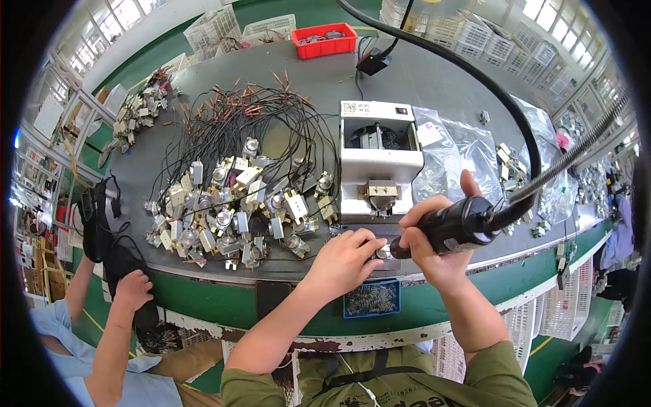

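Note:
My right hand (437,261) is wrapped round a black electric screwdriver (453,228), whose cable leaves its back end toward the upper right. The screwdriver's tip points left at a small round metal part (384,252) by the table's front edge. My left hand (342,263) pinches that part from its left side; fingers partly hide it, and I cannot tell whether the tip touches it. To the left lies a heap of small metal and white switch-like units (224,217) with black leads (264,108) ending in copper-coloured tips.
A white screw feeder (381,159) stands just beyond my hands. At the front edge sits a blue tray (371,300) of small metal pieces. Plastic bags (461,152) lie to the right, a red bin (325,45) at the back. A co-worker's hand (134,290) handles black cords at the left.

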Motion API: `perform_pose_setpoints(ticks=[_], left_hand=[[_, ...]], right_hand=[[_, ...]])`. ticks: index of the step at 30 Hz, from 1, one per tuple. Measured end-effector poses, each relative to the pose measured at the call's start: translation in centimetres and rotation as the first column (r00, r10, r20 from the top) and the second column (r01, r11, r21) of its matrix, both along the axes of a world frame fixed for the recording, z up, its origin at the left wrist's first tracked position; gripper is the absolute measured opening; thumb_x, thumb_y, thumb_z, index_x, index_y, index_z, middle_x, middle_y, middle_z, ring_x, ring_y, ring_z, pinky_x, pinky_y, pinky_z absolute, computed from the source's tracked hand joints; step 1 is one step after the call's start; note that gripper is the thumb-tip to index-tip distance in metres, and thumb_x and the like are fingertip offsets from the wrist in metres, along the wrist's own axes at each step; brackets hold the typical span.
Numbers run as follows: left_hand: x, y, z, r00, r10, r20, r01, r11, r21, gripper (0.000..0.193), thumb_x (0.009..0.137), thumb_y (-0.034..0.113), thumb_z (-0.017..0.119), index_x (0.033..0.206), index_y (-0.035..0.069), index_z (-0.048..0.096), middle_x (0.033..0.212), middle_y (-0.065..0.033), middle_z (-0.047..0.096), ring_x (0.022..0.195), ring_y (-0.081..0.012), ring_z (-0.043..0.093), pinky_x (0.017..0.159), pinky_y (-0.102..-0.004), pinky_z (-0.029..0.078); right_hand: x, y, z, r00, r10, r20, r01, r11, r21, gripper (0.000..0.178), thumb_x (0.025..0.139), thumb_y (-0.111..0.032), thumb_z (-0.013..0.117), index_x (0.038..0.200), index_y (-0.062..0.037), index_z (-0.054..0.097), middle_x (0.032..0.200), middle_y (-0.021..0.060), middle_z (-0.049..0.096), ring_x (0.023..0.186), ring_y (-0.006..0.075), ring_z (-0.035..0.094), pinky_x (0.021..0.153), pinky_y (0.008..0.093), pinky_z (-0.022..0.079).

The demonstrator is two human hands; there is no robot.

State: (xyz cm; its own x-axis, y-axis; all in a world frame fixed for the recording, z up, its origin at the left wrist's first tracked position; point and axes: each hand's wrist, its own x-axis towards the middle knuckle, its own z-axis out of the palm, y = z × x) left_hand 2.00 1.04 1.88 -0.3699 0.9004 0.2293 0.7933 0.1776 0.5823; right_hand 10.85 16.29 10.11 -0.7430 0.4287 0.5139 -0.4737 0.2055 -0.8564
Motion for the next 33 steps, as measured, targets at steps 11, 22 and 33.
perform_pose_setpoints(ticks=[11, 22, 33], left_hand=[[-0.1, 0.0, -0.5, 1.000, 0.002, -0.022, -0.001, 0.999, 0.033, 0.035, 0.087, 0.025, 0.072, 0.119, 0.011, 0.064, 0.106, -0.0042, 0.057, 0.093, -0.0244, 0.061, 0.080, -0.0374, 0.052], [0.1, -0.1, -0.9, 0.999, 0.012, -0.045, -0.009, 0.997, 0.074, 0.035, 0.087, 0.025, 0.072, 0.118, 0.011, 0.064, 0.107, -0.0044, 0.058, 0.092, -0.0252, 0.061, 0.080, -0.0374, 0.053], [-0.7, -1.6, 2.2, 0.999, 0.042, -0.022, -0.041, 0.996, 0.078, 0.045, 0.083, 0.022, 0.076, 0.124, 0.013, 0.062, 0.118, -0.0042, 0.061, 0.103, -0.0268, 0.060, 0.087, -0.0406, 0.046]], right_hand=[[0.0, 0.8, -0.9, 1.000, -0.022, 0.015, 0.018, 0.974, 0.224, 0.097, 0.084, 0.010, 0.066, 0.154, -0.0115, 0.002, 0.091, 0.0148, 0.063, 0.065, 0.0156, 0.064, 0.062, 0.0264, 0.055], [-0.1, 0.1, -0.8, 0.994, 0.097, 0.045, -0.104, 0.967, 0.231, 0.092, 0.083, 0.010, 0.067, 0.151, -0.0111, 0.008, 0.097, 0.0155, 0.066, 0.068, 0.0153, 0.064, 0.062, 0.0267, 0.055], [1.8, 1.0, 3.3, 0.997, 0.025, -0.077, -0.025, 1.000, 0.003, 0.100, 0.080, 0.002, 0.078, 0.155, -0.0043, 0.011, 0.098, 0.0142, 0.069, 0.075, 0.0135, 0.065, 0.069, 0.0258, 0.052]])
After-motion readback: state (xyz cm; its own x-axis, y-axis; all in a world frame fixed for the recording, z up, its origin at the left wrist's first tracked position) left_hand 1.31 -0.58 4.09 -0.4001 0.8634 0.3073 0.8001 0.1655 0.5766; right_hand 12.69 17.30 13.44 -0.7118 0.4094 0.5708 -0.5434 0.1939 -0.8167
